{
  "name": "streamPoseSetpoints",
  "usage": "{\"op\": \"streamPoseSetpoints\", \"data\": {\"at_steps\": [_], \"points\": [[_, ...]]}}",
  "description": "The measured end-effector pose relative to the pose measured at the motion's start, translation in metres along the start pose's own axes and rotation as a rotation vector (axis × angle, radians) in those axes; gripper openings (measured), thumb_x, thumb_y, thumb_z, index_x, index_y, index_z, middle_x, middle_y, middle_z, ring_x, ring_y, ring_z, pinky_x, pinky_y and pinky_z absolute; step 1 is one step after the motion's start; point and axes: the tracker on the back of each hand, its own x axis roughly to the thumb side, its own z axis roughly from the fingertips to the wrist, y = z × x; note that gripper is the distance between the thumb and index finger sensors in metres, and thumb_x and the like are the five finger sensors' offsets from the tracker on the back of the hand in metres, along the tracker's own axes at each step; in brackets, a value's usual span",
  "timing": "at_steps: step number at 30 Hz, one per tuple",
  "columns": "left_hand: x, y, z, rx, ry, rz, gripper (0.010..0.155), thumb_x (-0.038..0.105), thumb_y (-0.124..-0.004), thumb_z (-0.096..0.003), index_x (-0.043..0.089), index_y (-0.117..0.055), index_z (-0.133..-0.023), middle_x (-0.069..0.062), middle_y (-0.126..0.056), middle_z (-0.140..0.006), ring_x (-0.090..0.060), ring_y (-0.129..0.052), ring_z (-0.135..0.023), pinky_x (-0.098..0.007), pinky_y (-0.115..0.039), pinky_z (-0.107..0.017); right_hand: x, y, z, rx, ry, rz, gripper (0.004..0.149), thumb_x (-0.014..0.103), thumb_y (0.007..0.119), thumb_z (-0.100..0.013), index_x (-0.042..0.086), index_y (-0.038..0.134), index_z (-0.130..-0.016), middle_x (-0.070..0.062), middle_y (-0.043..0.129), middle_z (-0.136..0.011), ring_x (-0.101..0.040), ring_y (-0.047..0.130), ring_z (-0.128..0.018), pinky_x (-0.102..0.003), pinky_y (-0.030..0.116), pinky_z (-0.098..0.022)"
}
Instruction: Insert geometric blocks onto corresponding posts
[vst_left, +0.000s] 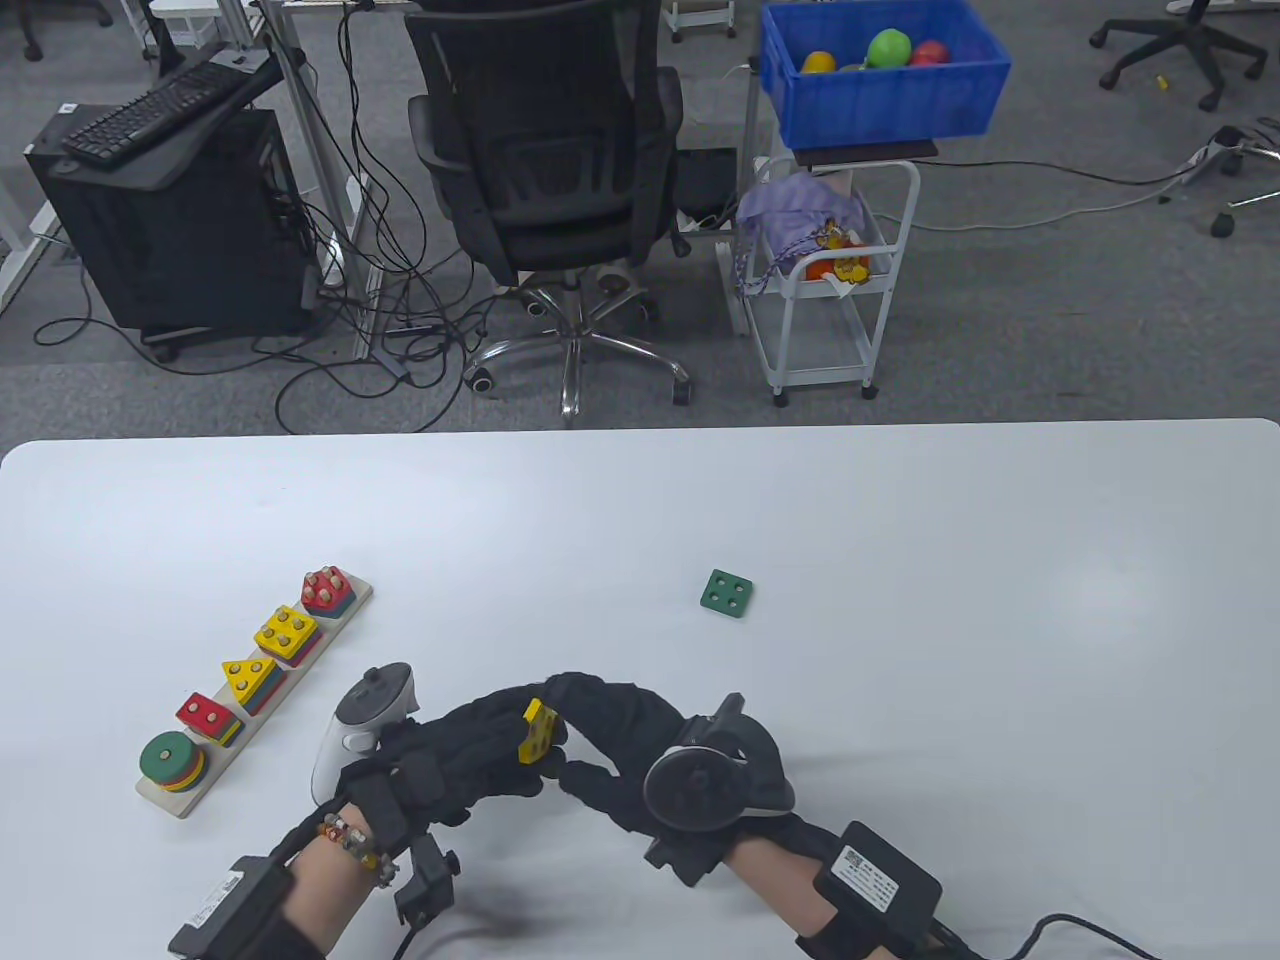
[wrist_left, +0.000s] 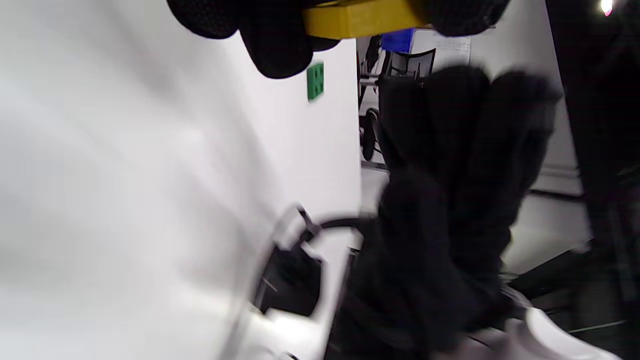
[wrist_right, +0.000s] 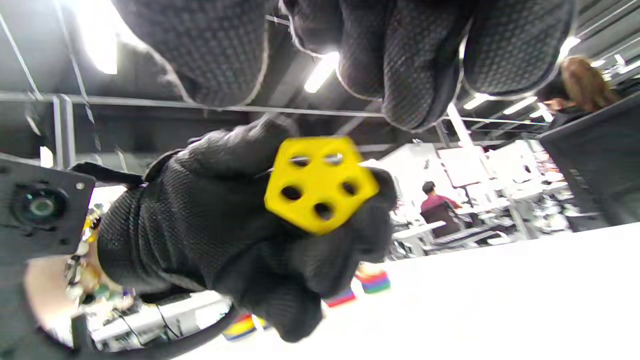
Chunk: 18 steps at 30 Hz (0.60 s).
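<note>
A yellow pentagon block with five holes is pinched upright in my left hand, near the table's front middle. The right wrist view shows that block held in my left hand's fingertips. My right hand arches beside it, and its fingers hang above the block without touching it. A green square block lies flat at mid-table. At the left, the wooden post board carries stacks topped by a red pentagon, yellow square, yellow triangle, red rectangle and green disc.
The white table ends at its far edge, with a black office chair and a white cart under a blue bin on the floor beyond. The green block also shows in the left wrist view.
</note>
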Motion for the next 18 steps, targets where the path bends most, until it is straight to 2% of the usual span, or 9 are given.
{"op": "streamPoseSetpoints", "data": {"at_steps": [3, 5, 9, 13, 15, 18], "points": [[0.007, 0.019, 0.006, 0.111, 0.037, -0.243, 0.070, 0.043, -0.071, -0.0544, 0.019, -0.040, -0.113, -0.012, -0.051, -0.118, -0.033, -0.069, -0.106, -0.056, -0.056, -0.079, -0.025, -0.015, 0.029, 0.039, 0.084, 0.094, 0.068, 0.041, 0.081, -0.044, 0.010, 0.057, -0.099, -0.020, 0.074, -0.095, -0.040, 0.090, -0.078, -0.063, 0.076, -0.056], [0.014, 0.034, 0.009, 0.206, 0.063, -0.367, 0.070, 0.041, -0.072, -0.0538, 0.020, -0.040, -0.112, -0.011, -0.051, -0.118, -0.033, -0.068, -0.107, -0.056, -0.056, -0.079, -0.041, -0.028, 0.050, 0.030, 0.159, 0.187, 0.065, 0.042, 0.078, -0.045, 0.011, 0.060, -0.098, -0.019, 0.077, -0.093, -0.039, 0.092, -0.074, -0.062, 0.076, -0.055], [0.035, 0.066, 0.015, 0.388, 0.080, -0.619, 0.070, 0.039, -0.073, -0.0533, 0.022, -0.039, -0.112, -0.009, -0.049, -0.119, -0.033, -0.066, -0.109, -0.054, -0.055, -0.080, -0.068, -0.050, 0.087, 0.083, 0.297, 0.338, 0.064, 0.043, 0.076, -0.046, 0.011, 0.060, -0.099, -0.019, 0.076, -0.095, -0.041, 0.090, -0.076, -0.064, 0.073, -0.056], [0.049, 0.102, 0.017, 0.590, 0.184, -0.856, 0.070, 0.038, -0.074, -0.0534, 0.029, -0.037, -0.112, -0.002, -0.044, -0.122, -0.028, -0.060, -0.113, -0.051, -0.050, -0.085, -0.086, -0.063, 0.118, 0.095, 0.409, 0.380, 0.063, 0.043, 0.075, -0.047, 0.012, 0.060, -0.100, -0.019, 0.075, -0.096, -0.042, 0.088, -0.078, -0.066, 0.071, -0.057], [0.048, 0.118, 0.014, 0.635, 0.277, -0.919, 0.070, 0.036, -0.075, -0.0536, 0.031, -0.036, -0.111, 0.000, -0.041, -0.122, -0.026, -0.056, -0.115, -0.051, -0.048, -0.086, -0.092, -0.066, 0.128, 0.057, 0.417, 0.397, 0.061, 0.042, 0.074, -0.047, 0.013, 0.062, -0.099, -0.019, 0.076, -0.095, -0.042, 0.088, -0.078, -0.066, 0.071, -0.057], [0.046, 0.136, 0.011, 0.694, 0.387, -1.014, 0.070, 0.034, -0.075, -0.0538, 0.034, -0.035, -0.111, 0.004, -0.038, -0.123, -0.024, -0.052, -0.117, -0.049, -0.046, -0.087, -0.096, -0.069, 0.130, 0.072, 0.444, 0.397, 0.061, 0.042, 0.074, -0.047, 0.013, 0.061, -0.099, -0.019, 0.075, -0.096, -0.042, 0.088, -0.078, -0.066, 0.071, -0.057]]}}
